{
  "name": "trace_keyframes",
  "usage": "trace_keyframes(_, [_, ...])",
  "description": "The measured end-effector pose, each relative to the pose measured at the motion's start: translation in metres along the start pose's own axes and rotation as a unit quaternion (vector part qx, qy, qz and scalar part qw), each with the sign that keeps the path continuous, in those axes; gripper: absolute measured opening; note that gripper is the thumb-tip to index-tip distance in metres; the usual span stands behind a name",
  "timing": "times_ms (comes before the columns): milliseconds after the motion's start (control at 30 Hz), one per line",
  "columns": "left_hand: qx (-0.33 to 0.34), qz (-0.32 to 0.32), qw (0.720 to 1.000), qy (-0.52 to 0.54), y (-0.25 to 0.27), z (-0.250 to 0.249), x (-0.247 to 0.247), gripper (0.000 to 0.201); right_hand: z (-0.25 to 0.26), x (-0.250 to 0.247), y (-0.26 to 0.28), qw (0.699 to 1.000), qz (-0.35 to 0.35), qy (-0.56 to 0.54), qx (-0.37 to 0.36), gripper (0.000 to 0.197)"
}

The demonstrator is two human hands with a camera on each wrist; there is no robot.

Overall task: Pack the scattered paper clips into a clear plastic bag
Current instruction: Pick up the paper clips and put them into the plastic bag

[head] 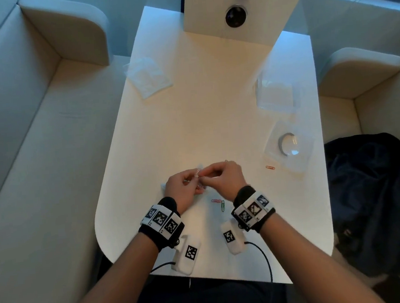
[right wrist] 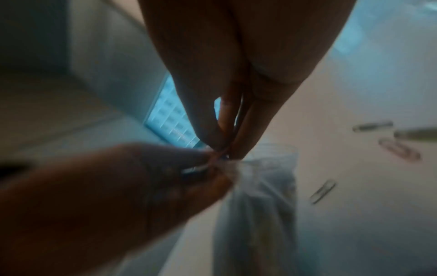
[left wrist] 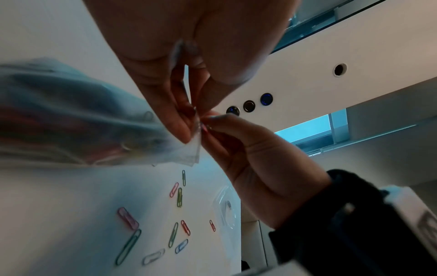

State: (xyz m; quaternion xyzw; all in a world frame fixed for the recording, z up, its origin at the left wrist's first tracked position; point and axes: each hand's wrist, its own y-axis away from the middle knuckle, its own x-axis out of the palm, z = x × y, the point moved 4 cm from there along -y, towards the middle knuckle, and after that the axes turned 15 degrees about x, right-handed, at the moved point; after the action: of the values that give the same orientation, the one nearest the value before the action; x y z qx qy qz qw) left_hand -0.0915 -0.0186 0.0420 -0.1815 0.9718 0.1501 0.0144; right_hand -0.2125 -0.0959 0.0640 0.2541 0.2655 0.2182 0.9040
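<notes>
A clear plastic bag [left wrist: 71, 121] with coloured paper clips inside hangs from my left hand [head: 191, 179], which pinches its rim [left wrist: 192, 149] just above the white table [head: 191, 116]. My right hand [head: 207, 175] meets it at the bag's mouth and pinches a small reddish paper clip [left wrist: 204, 128]. In the blurred right wrist view the bag [right wrist: 260, 196] hangs below both sets of fingertips. Loose clips lie near the hands: a pink one [head: 216, 200], a green one [head: 222, 206], an orange one [head: 270, 167], and several more [left wrist: 175, 233] under the hands.
Other clear bags lie at the back left [head: 149, 76] and right [head: 276, 91]; one nearer on the right holds a grey ring [head: 287, 143]. A white upright panel [head: 206, 10] stands at the far end. Pale sofas flank the table; dark fabric [head: 377, 196] lies on the right seat.
</notes>
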Motion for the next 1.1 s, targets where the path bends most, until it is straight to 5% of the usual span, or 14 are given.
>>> trace_keyframes(200, [0.012, 0.009, 1.000, -0.020, 0.002, 0.000, -0.002, 0.025, -0.004, 0.000, 0.003, 0.997, 0.010, 0.071, -0.042, 0.008])
trace_keyframes(333, [0.014, 0.013, 0.999, -0.039, 0.000, -0.004, -0.002, 0.025, -0.008, -0.027, -0.004, 0.995, -0.046, 0.072, -0.045, 0.008])
trace_keyframes(533, [0.002, 0.007, 0.999, -0.034, -0.001, -0.004, -0.005, 0.024, -0.073, -0.107, -0.039, 0.957, -0.244, 0.128, 0.087, 0.029])
trace_keyframes(600, [0.000, 0.000, 1.000, -0.029, 0.001, -0.003, -0.007, 0.024, -0.098, -0.112, -0.053, 0.940, -0.257, 0.180, 0.138, 0.038])
trace_keyframes(733, [0.002, -0.009, 1.000, -0.021, 0.004, 0.000, -0.013, 0.024, -0.111, -0.075, -0.074, 0.918, -0.180, 0.320, 0.152, 0.042])
trace_keyframes(900, [0.004, -0.017, 1.000, -0.005, 0.007, 0.003, -0.018, 0.025, -0.071, -0.020, -0.082, 0.935, -0.109, 0.334, 0.044, 0.057])
trace_keyframes(1100, [0.033, -0.037, 0.998, 0.039, 0.013, -0.003, -0.027, 0.029, -0.054, 0.008, -0.071, 0.815, 0.028, 0.567, -0.118, 0.056])
